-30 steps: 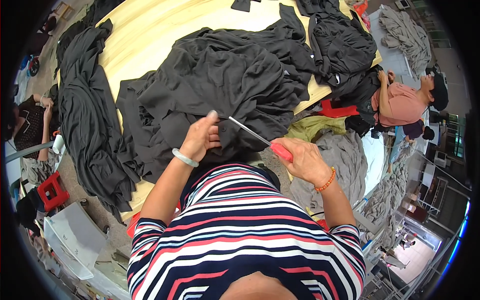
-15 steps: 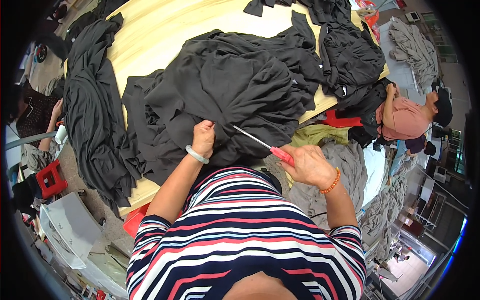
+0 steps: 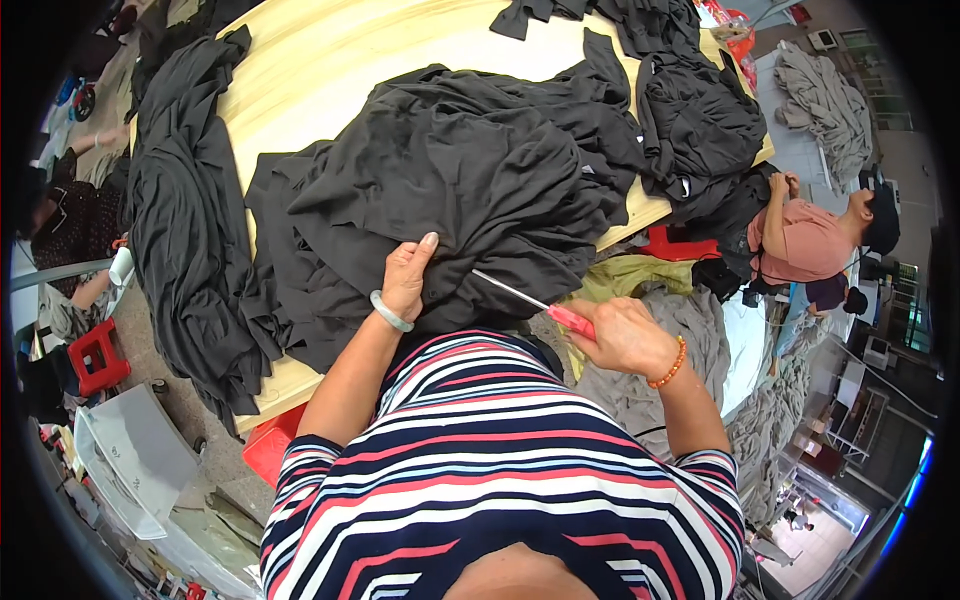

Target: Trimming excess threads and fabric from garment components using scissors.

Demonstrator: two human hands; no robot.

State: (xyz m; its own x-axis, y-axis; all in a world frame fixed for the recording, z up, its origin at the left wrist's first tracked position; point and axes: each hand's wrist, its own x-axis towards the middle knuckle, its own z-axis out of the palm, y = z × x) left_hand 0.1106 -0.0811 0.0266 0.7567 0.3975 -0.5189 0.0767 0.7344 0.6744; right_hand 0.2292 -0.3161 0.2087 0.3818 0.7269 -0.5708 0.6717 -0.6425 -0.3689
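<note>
A large heap of dark grey-black garments (image 3: 480, 150) lies bunched on the wooden table in front of me. My left hand (image 3: 408, 278), with a pale bangle at the wrist, is closed on a fold of the garment at the heap's near edge, its thumb pointing away from me. To its right, my right hand (image 3: 630, 338) grips the red handle of a slim tool (image 3: 512, 290). The tool's straight metal shaft points left toward the cloth near my left hand. Whether it is a screwdriver or closed scissors I cannot make out.
More dark garments hang over the wooden table's (image 3: 290, 60) left edge and lie at its far right. Red stools (image 3: 98, 358) stand left and right. Grey cloth (image 3: 650, 385) is piled at my right. A person in pink (image 3: 805, 235) works beyond it; another is at left.
My left thumb has come up and extends further over the cloth. My right hand has drawn slightly right and toward me, and the tool's tip has moved a little with it.
</note>
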